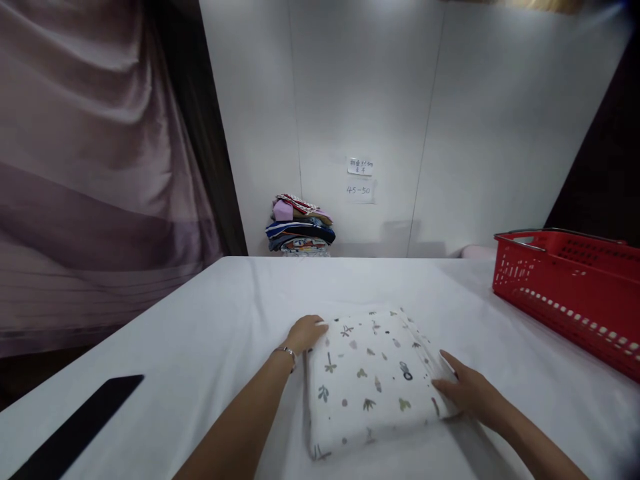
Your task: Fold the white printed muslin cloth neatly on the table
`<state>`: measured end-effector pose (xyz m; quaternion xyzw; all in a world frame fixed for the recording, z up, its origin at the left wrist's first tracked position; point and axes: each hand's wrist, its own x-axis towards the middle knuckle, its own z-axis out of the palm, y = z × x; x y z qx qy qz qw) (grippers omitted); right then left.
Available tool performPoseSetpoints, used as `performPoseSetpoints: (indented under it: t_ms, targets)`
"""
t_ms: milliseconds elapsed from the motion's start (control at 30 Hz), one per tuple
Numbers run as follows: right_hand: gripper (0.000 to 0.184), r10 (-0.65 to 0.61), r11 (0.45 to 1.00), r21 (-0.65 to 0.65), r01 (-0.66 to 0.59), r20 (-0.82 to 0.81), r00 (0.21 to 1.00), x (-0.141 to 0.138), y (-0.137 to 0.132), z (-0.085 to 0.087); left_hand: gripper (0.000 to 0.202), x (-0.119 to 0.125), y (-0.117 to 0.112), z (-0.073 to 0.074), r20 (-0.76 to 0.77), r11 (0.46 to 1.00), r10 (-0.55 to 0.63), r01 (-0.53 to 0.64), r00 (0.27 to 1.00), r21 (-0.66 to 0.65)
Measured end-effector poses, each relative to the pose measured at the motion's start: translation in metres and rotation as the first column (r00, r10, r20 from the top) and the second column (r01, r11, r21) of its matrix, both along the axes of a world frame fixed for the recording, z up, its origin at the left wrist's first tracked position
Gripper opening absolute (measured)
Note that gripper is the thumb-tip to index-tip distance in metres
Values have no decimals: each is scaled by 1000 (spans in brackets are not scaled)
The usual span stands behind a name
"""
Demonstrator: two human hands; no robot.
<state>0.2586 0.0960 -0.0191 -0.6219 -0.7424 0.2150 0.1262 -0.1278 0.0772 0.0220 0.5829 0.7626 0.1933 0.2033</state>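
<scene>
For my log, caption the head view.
Left hand and right hand touch a rectangular folded white printed cloth on a white-draped table.

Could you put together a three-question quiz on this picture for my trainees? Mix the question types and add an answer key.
1. True or false: the red basket is to the right of the patterned cloth.

2. Multiple choice: where is the left hand?
A. At the near right corner of the cloth
B. At the far left corner of the cloth
C. On the rim of the basket

3. Fill in the missing number: the lower note on the wall reads "45–__".

Key: 1. True. 2. B. 3. 50.
</scene>
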Motion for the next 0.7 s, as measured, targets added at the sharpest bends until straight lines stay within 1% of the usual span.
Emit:
performPoseSetpoints:
  t_ms: [100,167,267,333,400,467,533,600,633,700]
  targets:
    - [67,32,994,-102,-48,-149,988,1,-1,1,29,-1,0,2,13,1000,-20,20,1000,-3]
    - [62,53,989,-124,-80,-208,977,0,0,3,26,-2,-2,4,27,999,-32,32,999,-16]
    - [62,60,987,-131,-91,-223,973,-1,6,9,24,-5,-5,6,46,999,-37,39,998,-38]
    - [66,66,985,-143,-97,-210,975,-2,18,15,24,-6,-10,9,63,998,-32,35,998,-53]
    - [68,81,984,-144,-107,-175,981,-1,39,24,23,-7,-16,10,88,997,-25,31,996,-67]
    - [69,105,987,-106,-119,-126,986,-2,69,33,22,-4,-24,9,130,996,-9,20,991,-81]
    - [70,155,987,-28,-158,-95,983,-5,105,42,22,5,-33,5,195,994,15,6,981,-110]
    - [69,193,980,62,-189,-68,979,-14,139,48,25,19,-40,0,290,987,47,2,956,-164]
    - [66,199,974,119,-192,-48,979,-20,154,49,27,28,-43,-4,336,982,58,7,940,-187]
    - [60,160,963,217,-158,11,987,-33,175,47,29,44,-47,-9,392,978,74,9,917,-206]
